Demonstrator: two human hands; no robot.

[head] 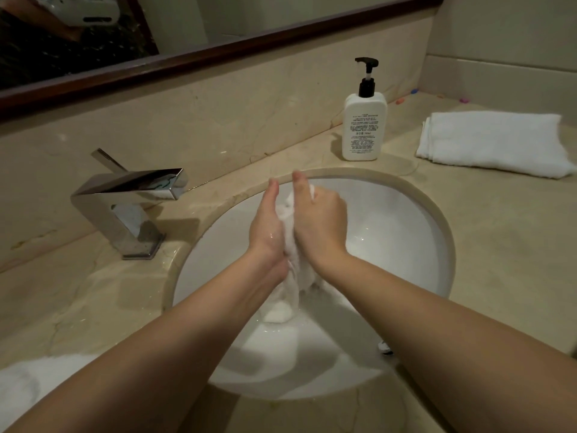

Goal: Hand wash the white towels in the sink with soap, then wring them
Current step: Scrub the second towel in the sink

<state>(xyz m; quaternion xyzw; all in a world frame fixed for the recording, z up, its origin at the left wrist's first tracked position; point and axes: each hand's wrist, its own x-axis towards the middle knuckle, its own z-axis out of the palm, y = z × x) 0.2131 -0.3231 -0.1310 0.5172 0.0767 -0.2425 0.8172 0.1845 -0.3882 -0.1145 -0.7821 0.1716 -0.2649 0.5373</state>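
I see the wet white towel [292,245] squeezed between my left hand [268,226] and right hand [321,223], over the sink [406,229] mid-frame. Left fingers [273,189] lie straight against it; right fingers curl round it.

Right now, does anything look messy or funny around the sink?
Nothing looks broken or spilled. One oddity: small bright bits lie scattered on the beige stone counter by the far wall, too small to identify. The white folded towel and white pump bottle sit tidy.
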